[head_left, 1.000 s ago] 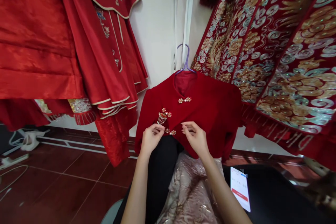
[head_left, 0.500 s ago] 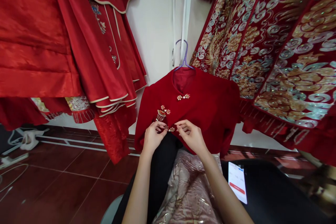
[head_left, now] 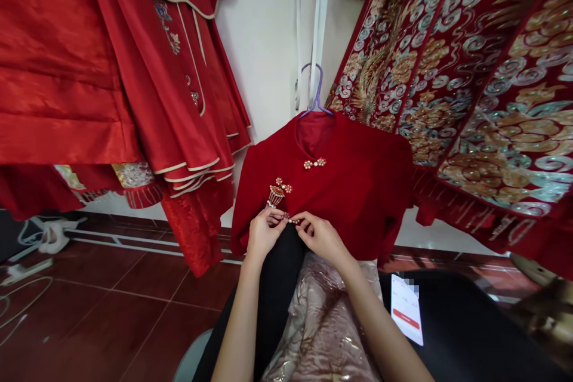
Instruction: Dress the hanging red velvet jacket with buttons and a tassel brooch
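A dark red velvet jacket [head_left: 353, 191] hangs on a lilac hanger [head_left: 316, 95] in front of me. It has a pearl clasp [head_left: 314, 163] at the collar and a tasselled brooch [head_left: 277, 192] lower left. My left hand [head_left: 264, 231] and my right hand [head_left: 319, 235] meet at a third pearl clasp [head_left: 292, 220] on the jacket's front edge. Both hands pinch it, fingertips touching.
Red satin garments [head_left: 116, 71] hang at the left and heavily embroidered red robes [head_left: 470, 83] at the right. A pale sequinned fabric [head_left: 326, 322] lies on my lap. A phone [head_left: 406, 309] lies on a black surface to the right. Cables [head_left: 27, 250] trail over the red tiled floor.
My two hands have come together from either side onto the lowest pearl clasp. The right hand moved left the most. The jacket has stayed on its hanger.
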Demonstrator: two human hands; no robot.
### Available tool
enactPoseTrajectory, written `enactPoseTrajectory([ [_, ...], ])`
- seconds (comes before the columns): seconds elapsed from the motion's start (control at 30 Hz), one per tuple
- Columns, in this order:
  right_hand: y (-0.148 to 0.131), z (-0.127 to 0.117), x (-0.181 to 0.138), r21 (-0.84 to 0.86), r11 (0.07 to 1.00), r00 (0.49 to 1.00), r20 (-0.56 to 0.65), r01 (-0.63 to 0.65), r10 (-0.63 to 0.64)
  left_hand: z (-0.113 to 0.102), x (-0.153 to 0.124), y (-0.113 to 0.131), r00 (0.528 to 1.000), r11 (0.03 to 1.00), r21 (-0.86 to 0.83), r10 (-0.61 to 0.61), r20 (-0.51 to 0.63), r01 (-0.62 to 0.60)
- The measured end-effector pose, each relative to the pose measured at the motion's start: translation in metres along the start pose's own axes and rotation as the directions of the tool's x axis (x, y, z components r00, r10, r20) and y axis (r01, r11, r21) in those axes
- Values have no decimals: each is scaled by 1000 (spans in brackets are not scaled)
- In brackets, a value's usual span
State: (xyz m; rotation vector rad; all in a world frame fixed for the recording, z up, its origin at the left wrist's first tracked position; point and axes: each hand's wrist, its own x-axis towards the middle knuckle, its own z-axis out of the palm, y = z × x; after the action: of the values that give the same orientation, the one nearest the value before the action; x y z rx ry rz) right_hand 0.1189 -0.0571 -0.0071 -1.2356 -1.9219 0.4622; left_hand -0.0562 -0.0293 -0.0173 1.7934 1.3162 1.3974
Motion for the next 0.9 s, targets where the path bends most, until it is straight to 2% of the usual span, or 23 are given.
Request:
enactPoseTrajectory([
  [0.23, 3, 3, 0, -28, 1000, 1000, 8, -10, 10, 1, -1, -1, 1000, 998, 54, 26, -12, -26],
  [0.33, 5, 0, 1, -8, 1000, 1000, -15, -13, 13, -2, -3, 2, 995, 992, 82, 95, 38, -98],
  [0.43, 6, -2, 2, 14, 999, 995, -90, -32, 33, -6, -6, 5, 982, 979, 120, 153, 107, -165],
  [0.53, 8, -3, 2, 12, 999, 992, -114, -52, 53, -6, -6, 6, 977, 969, 152, 177, 121, -194],
  [0.7, 13, 2, 3, 68, 993, 993, -57, -96, 100, -2, -4, 4, 985, 976, 159, 135, 112, -151],
  [0.9, 17, 11, 5, 232, 970, 991, -98, -65, 90, 2, -4, 3, 988, 979, 151, 125, 89, -138],
])
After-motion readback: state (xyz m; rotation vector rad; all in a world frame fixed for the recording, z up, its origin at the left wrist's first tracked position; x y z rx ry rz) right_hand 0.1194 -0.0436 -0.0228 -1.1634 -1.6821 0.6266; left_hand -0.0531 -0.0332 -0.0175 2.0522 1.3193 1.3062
